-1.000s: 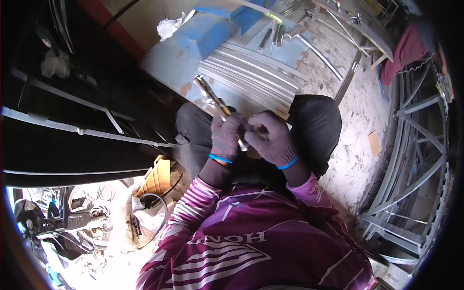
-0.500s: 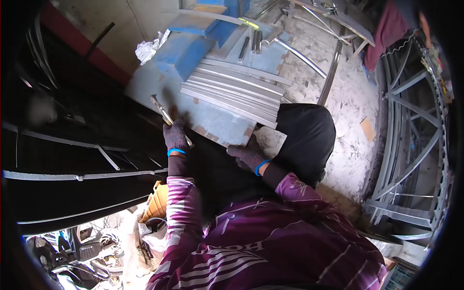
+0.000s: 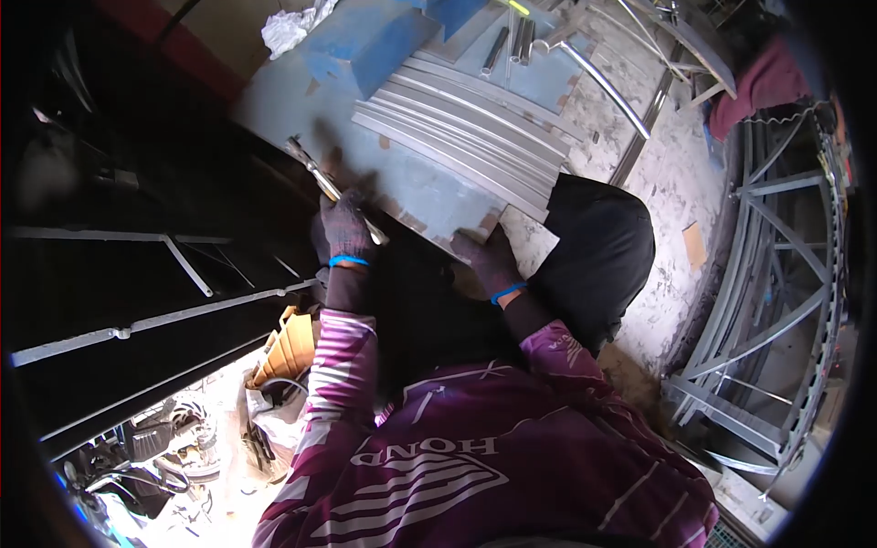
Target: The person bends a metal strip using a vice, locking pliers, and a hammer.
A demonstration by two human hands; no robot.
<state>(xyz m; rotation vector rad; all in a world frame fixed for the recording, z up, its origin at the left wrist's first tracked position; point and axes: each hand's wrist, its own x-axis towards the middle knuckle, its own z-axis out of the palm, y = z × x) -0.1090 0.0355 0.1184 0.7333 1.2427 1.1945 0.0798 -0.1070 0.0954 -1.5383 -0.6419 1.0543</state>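
Head view: hands apart, both gloved. Left hand (image 3: pixel 344 230) closed round a slim metal tool (image 3: pixel 321 176), silvery, with a yellowish stretch ahead of the grip. Tool lies slantwise through that hand: longer part juts forward and left past the fingers, short tail shows on the side facing the right hand (image 3: pixel 493 260). Far tip overlaps the left-hand edge of the worktop (image 3: pixel 429 187); whether it touches, cannot tell. Right hand at the worktop's near corner, thumb and fingers spread; whether clamped on it, cannot tell. Ahead of the right hand, metal strips (image 3: pixel 464 137) side by side; farther forward, between both hands' lines, a blue block (image 3: pixel 365 59). Dark-clothed knee (image 3: pixel 598 233) just right of the right hand.
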